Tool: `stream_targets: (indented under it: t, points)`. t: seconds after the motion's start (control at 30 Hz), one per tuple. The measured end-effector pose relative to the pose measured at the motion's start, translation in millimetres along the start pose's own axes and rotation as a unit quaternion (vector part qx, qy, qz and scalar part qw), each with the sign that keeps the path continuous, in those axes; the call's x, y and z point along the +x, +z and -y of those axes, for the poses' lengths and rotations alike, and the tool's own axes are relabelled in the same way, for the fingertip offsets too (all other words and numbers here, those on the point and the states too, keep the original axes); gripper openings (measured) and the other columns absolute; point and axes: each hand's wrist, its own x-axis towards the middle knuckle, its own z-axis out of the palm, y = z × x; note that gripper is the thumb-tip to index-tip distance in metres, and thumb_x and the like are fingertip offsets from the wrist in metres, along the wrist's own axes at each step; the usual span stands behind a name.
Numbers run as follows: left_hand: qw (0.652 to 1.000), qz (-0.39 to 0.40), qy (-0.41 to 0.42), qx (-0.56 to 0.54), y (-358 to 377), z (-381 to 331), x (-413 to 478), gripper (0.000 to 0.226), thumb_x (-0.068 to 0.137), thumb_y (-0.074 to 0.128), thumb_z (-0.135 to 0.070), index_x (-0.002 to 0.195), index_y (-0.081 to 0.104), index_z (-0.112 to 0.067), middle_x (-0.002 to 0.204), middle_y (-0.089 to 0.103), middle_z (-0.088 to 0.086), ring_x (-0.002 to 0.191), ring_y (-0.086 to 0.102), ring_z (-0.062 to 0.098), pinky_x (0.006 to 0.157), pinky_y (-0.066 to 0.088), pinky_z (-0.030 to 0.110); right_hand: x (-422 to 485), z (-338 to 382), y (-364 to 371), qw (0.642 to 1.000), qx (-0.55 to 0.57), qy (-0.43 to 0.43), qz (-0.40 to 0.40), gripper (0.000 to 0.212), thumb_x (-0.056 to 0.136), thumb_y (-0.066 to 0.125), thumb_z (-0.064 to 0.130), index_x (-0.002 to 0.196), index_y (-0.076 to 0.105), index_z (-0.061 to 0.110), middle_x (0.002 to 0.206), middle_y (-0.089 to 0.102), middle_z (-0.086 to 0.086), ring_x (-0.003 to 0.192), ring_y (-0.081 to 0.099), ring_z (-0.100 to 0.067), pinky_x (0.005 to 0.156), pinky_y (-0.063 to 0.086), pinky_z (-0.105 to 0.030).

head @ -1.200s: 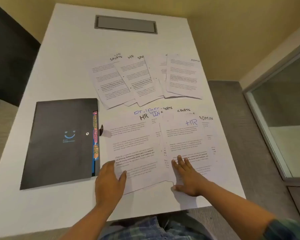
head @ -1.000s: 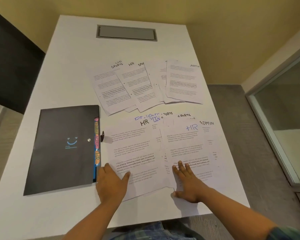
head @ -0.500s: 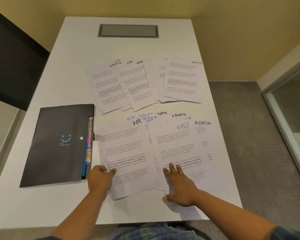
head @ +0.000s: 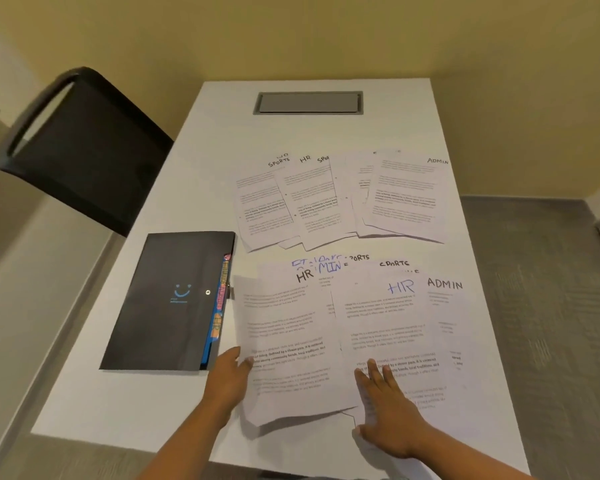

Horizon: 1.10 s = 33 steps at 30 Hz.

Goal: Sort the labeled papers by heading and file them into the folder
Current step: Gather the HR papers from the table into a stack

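Observation:
A black folder with coloured tab dividers on its right edge lies closed at the table's left. Beside it, a near spread of labeled papers overlaps: a sheet headed HR in black, one headed HR in blue, and an ADMIN sheet. My left hand pinches the left edge of the black-HR sheet, whose near left corner lifts off the table. My right hand lies flat on the blue-HR sheet, fingers spread. A far spread shows SPORTS, HR and ADMIN headings.
The white table has a grey cable hatch at its far end. A black chair stands at the far left. The table's near edge runs just below my hands; grey carpet lies to the right.
My left hand slid from on top of the black-HR sheet to its left edge and took hold, lifting that side. The right hand stayed pressed down. The view shifted, showing the chair.

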Motion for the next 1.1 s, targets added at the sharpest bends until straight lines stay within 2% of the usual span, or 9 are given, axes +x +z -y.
stream_targets:
  t: [0.17, 0.3, 0.4, 0.47, 0.53, 0.63, 0.77, 0.93, 1.1]
  points:
    - [0.999, -0.023, 0.029, -0.014, -4, -16, -11, 0.015, 0.102, 0.051, -0.020, 0.100, 0.064, -0.027, 0.093, 0.071, -0.001, 0.086, 0.068, 0.019, 0.066, 0.054, 0.030, -5, 4, -8, 1.000, 0.019, -0.003, -0.015, 0.091, 0.093, 0.056, 0.046, 0.158, -0.003, 0.020, 0.166, -0.014, -0.006, 0.152, -0.012, -0.030, 0.123, 0.008, -0.043]
    - [0.997, -0.042, 0.041, -0.049, -6, -27, -17, 0.020, 0.101, 0.052, -0.020, 0.088, 0.062, -0.031, 0.086, 0.070, 0.001, 0.081, 0.068, 0.022, 0.067, 0.056, 0.036, -14, 7, -17, 0.995, -0.034, -0.014, -0.095, 0.078, 0.098, 0.048, 0.040, 0.159, 0.004, 0.019, 0.167, 0.001, -0.005, 0.154, 0.005, -0.023, 0.123, 0.005, -0.039]
    - [0.996, -0.046, 0.042, -0.070, -3, -31, -18, 0.020, 0.101, 0.053, -0.021, 0.088, 0.063, -0.032, 0.087, 0.071, 0.000, 0.080, 0.069, 0.023, 0.076, 0.056, 0.044, -16, 1, -26, 0.990, 0.002, 0.009, -0.144, 0.080, 0.097, 0.051, 0.041, 0.159, 0.005, 0.019, 0.167, 0.002, -0.001, 0.153, 0.007, -0.020, 0.122, 0.006, -0.033]
    - [0.994, -0.044, 0.044, -0.085, 0, -33, -17, 0.018, 0.100, 0.054, -0.022, 0.090, 0.063, -0.033, 0.088, 0.072, 0.000, 0.080, 0.069, 0.022, 0.076, 0.057, 0.043, -14, -7, -31, 0.981, 0.076, 0.047, -0.170, 0.082, 0.094, 0.058, 0.040, 0.158, 0.013, 0.018, 0.166, 0.011, 0.001, 0.152, 0.014, -0.019, 0.121, 0.013, -0.032]
    - [0.993, -0.039, 0.040, -0.105, 2, -35, -14, 0.014, 0.100, 0.054, -0.022, 0.096, 0.065, -0.030, 0.091, 0.072, 0.001, 0.082, 0.069, 0.023, 0.076, 0.058, 0.042, -15, -14, -37, 0.961, 0.145, 0.097, -0.212, 0.078, 0.091, 0.064, 0.037, 0.155, 0.024, 0.017, 0.160, 0.030, 0.000, 0.145, 0.032, -0.020, 0.117, 0.027, -0.034]
    - [0.987, -0.031, 0.016, -0.154, 6, -38, -9, 0.015, 0.100, 0.056, -0.022, 0.107, 0.067, -0.027, 0.097, 0.074, 0.002, 0.088, 0.070, 0.026, 0.078, 0.059, 0.045, -21, -26, -46, 0.930, 0.111, 0.205, -0.285, 0.069, 0.089, 0.064, 0.039, 0.147, 0.037, 0.015, 0.140, 0.049, -0.007, 0.123, 0.052, -0.026, 0.097, 0.046, -0.039]
    - [0.983, -0.006, -0.004, -0.183, 13, -41, -8, 0.016, 0.098, 0.058, -0.025, 0.107, 0.069, -0.032, 0.104, 0.075, 0.002, 0.096, 0.070, 0.030, 0.085, 0.057, 0.055, -23, -44, -51, 0.905, 0.110, 0.297, -0.286, 0.069, 0.085, 0.066, 0.048, 0.139, 0.041, 0.012, 0.132, 0.049, -0.009, 0.120, 0.050, -0.030, 0.091, 0.047, -0.043]
    - [0.981, 0.014, -0.019, -0.194, 22, -41, -14, 0.017, 0.098, 0.057, -0.026, 0.111, 0.067, -0.031, 0.104, 0.075, 0.003, 0.096, 0.070, 0.031, 0.087, 0.056, 0.057, -19, -58, -43, 0.889, 0.174, 0.335, -0.260, 0.073, 0.080, 0.071, 0.051, 0.134, 0.041, 0.011, 0.129, 0.050, -0.011, 0.119, 0.052, -0.031, 0.092, 0.050, -0.046]
    - [0.980, 0.013, -0.025, -0.197, 28, -39, -18, 0.015, 0.099, 0.056, -0.026, 0.105, 0.067, -0.034, 0.104, 0.075, 0.003, 0.095, 0.070, 0.031, 0.087, 0.056, 0.056, -14, -58, -42, 0.881, 0.164, 0.372, -0.244, 0.077, 0.075, 0.076, 0.051, 0.131, 0.041, 0.012, 0.127, 0.052, -0.012, 0.118, 0.054, -0.031, 0.092, 0.050, -0.045]
